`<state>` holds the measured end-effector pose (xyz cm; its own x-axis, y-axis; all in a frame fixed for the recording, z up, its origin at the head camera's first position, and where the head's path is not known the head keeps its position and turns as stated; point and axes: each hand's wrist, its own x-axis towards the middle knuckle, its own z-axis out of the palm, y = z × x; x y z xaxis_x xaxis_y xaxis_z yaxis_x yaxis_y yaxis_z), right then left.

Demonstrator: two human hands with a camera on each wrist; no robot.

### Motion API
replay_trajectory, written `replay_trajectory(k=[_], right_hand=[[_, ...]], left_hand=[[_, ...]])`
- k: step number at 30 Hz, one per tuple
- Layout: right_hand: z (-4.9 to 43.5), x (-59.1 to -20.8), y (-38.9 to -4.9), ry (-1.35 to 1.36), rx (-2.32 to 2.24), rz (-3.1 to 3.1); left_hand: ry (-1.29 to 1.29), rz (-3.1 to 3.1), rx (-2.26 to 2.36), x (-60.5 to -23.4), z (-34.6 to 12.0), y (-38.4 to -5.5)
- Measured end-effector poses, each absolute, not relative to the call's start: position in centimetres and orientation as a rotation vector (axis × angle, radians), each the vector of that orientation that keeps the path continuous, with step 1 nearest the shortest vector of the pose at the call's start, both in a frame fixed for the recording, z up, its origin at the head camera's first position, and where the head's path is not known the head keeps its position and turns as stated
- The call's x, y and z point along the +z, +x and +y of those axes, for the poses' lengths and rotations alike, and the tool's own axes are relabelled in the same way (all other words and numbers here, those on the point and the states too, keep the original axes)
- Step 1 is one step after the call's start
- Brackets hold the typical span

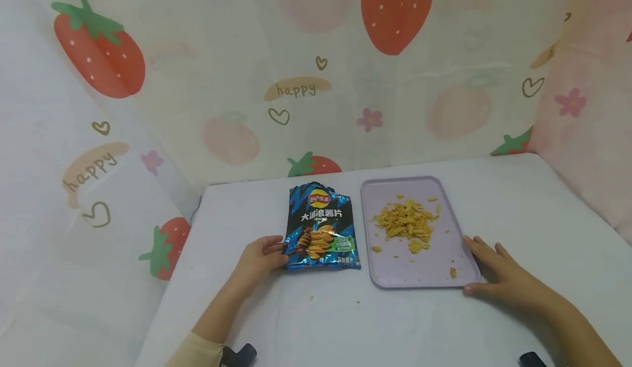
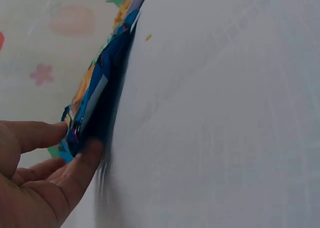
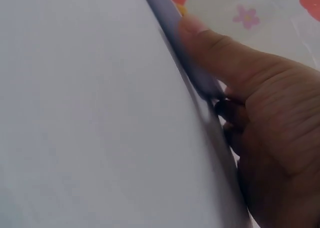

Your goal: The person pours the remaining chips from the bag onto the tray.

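Observation:
A blue and black chip bag (image 1: 321,230), its top edge torn, lies on the white table. My left hand (image 1: 261,257) holds the bag's lower left edge; in the left wrist view the edge sits between the thumb (image 2: 42,134) and a finger. Right of the bag is a lilac tray (image 1: 410,276) with a pile of yellow ridged chips (image 1: 407,221), some broken into small bits. My right hand (image 1: 513,279) touches the tray's near right corner, its fingers fairly straight and spread from the thumb. In the right wrist view that thumb (image 3: 215,48) lies at the tray's rim.
Small crumbs (image 1: 358,302) dot the white table (image 1: 296,328) in front of the bag and tray. A strawberry-printed cloth (image 1: 237,43) hangs behind the table and along both sides. Dark wrist camera parts (image 1: 242,355) show at the bottom.

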<state>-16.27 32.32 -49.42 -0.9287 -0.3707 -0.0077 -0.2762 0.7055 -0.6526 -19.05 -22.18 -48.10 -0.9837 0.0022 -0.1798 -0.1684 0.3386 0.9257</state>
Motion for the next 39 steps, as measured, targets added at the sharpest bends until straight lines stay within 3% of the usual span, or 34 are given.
replay_trajectory(k=[18, 39], right_hand=[[33.0, -47.8, -16.6, -0.63, -0.929, 2.824], [32.7, -46.4, -15.0, -0.867, -0.35, 3.142]], left_hand=[[0.03, 2.577, 1.414, -48.2, -23.6, -18.4], [0.406, 3.023, 0.503, -45.4, -23.5, -16.3]])
